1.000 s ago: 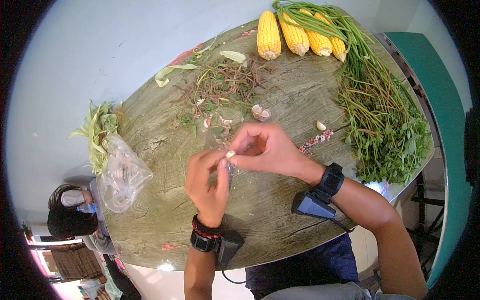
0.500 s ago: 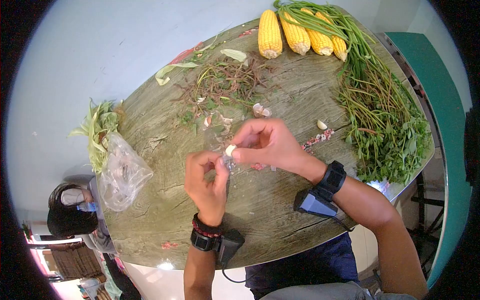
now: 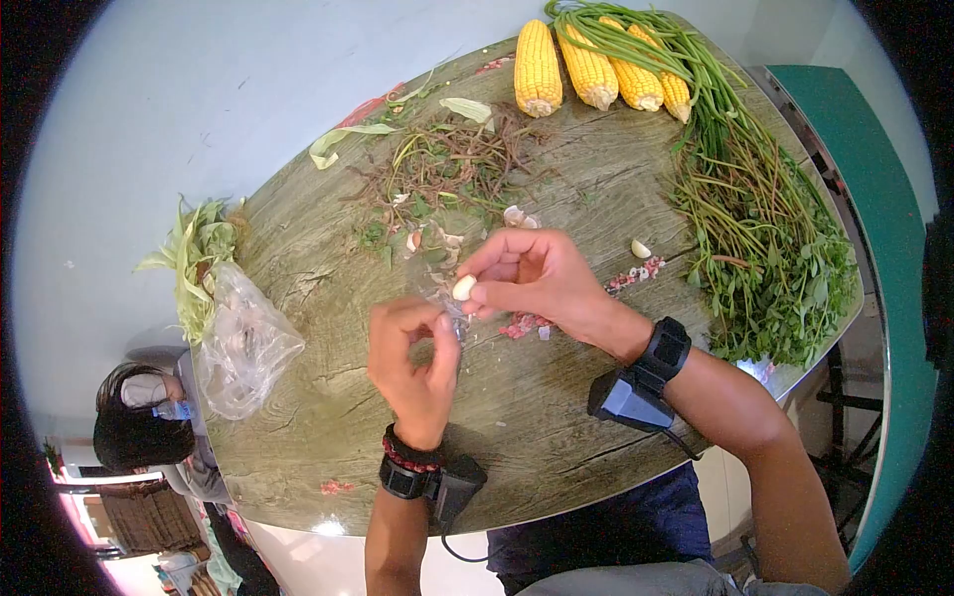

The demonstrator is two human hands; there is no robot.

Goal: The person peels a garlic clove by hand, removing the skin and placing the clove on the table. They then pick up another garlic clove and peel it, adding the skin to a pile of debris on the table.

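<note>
A peeled garlic clove (image 3: 464, 288) is pinched between the thumb and fingertips of my right hand (image 3: 542, 276), over the middle of the table. Just below and to its left, my left hand (image 3: 409, 356) has thumb and forefinger pressed together; whatever sits between them is too small to make out. The two hands are close but apart. Bits of garlic skin (image 3: 447, 241) lie behind my fingers, with more papery husks (image 3: 519, 218) beyond my right hand. Another pale clove (image 3: 639, 248) rests on the wood to the right.
Several corn cobs (image 3: 538, 70) stand at the back beside long green beans (image 3: 711, 109) and leafy greens (image 3: 775, 268). Plant scraps (image 3: 447, 159) are heaped centre-back. A clear plastic bag (image 3: 248, 343) and corn husks (image 3: 204, 248) sit left. A person (image 3: 144, 417) is beyond the left edge.
My right hand has drawn slightly up and away from my left with the clove, which now shows more fully. My left hand has hardly moved.
</note>
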